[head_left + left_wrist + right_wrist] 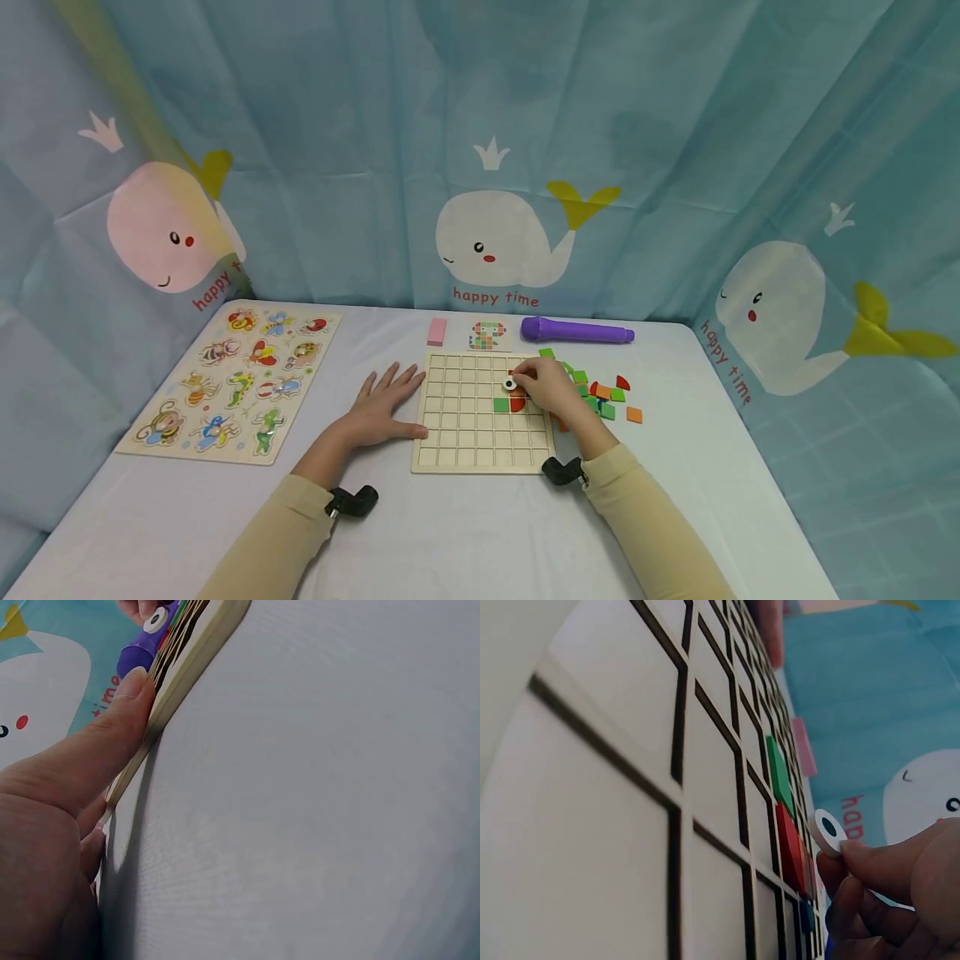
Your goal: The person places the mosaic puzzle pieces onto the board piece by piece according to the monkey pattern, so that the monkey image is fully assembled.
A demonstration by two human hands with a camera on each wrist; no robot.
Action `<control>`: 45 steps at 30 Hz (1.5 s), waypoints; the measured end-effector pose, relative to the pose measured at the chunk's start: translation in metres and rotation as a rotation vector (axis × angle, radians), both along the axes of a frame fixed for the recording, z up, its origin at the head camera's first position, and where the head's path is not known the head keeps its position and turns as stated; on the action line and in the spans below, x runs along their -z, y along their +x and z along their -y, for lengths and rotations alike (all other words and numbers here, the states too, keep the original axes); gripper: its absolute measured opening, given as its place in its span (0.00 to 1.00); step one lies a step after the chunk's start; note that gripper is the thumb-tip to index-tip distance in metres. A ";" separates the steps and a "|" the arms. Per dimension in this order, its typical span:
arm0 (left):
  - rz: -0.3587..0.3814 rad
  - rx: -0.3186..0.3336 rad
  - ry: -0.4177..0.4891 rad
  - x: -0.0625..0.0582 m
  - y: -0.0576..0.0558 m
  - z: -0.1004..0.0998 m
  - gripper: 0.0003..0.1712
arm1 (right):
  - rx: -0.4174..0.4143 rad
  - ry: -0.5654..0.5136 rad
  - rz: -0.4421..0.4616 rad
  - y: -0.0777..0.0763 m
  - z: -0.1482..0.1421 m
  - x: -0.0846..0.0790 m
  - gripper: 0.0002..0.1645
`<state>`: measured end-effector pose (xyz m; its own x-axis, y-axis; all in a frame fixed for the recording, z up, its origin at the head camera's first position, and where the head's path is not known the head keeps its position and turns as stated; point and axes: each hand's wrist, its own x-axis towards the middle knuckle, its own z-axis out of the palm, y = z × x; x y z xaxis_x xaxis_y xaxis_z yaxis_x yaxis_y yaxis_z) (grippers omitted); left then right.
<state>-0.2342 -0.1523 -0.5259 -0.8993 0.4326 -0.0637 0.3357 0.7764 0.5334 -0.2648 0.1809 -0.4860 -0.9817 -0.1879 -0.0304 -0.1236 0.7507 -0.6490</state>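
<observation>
My right hand (pixel 549 386) pinches a round white disc with a black dot (pixel 827 831), like an eye, between thumb and finger, over the wooden grid board (pixel 465 457). On the board lie a green square tile (pixel 501 406) and a red rounded tile (pixel 789 844), side by side. Other tiles near them are partly hidden by the right hand in the head view. The left hand (pixel 372 419) has its fingers spread on the table, with the thumb (pixel 129 686) touching the board's left edge.
Loose green, orange and red tiles (pixel 618 395) lie right of the board. Behind it are a pink block (pixel 437 332), a small pattern card (pixel 504 342) and a purple toy microphone (pixel 585 331). An insect puzzle board (pixel 251 408) lies far left. A whale-print curtain (pixel 337 233) surrounds the table.
</observation>
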 end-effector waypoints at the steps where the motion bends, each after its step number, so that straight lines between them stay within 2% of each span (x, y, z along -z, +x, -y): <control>1: 0.000 0.000 0.000 0.000 0.000 0.000 0.64 | -0.010 -0.001 -0.001 0.000 0.003 0.000 0.10; 10: 0.015 -0.003 -0.008 0.000 0.000 -0.001 0.66 | -0.066 0.095 -0.029 0.001 0.020 0.005 0.07; 18: 0.021 -0.006 -0.011 -0.001 0.000 -0.002 0.65 | -0.067 0.105 -0.021 0.001 0.022 0.005 0.04; 28: 0.016 0.006 -0.021 -0.002 0.000 -0.002 0.65 | 0.094 0.029 -0.029 -0.005 0.009 -0.006 0.10; 32: 0.014 -0.001 -0.019 -0.004 0.001 -0.001 0.64 | 0.087 0.074 0.013 -0.004 0.014 -0.002 0.19; 37: 0.018 0.000 -0.012 -0.003 0.000 0.000 0.65 | 0.120 0.160 0.068 -0.001 0.017 0.002 0.29; 41: 0.020 -0.003 -0.003 -0.003 0.001 0.000 0.65 | 0.150 0.137 0.073 -0.002 0.012 0.003 0.28; 45: 0.018 -0.004 -0.003 -0.004 0.001 -0.001 0.65 | 0.194 0.057 0.033 -0.007 -0.002 0.004 0.23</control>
<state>-0.2329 -0.1514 -0.5223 -0.8996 0.4292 -0.0811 0.3232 0.7790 0.5373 -0.2722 0.1829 -0.4902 -0.9976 0.0074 -0.0681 0.0473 0.7938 -0.6064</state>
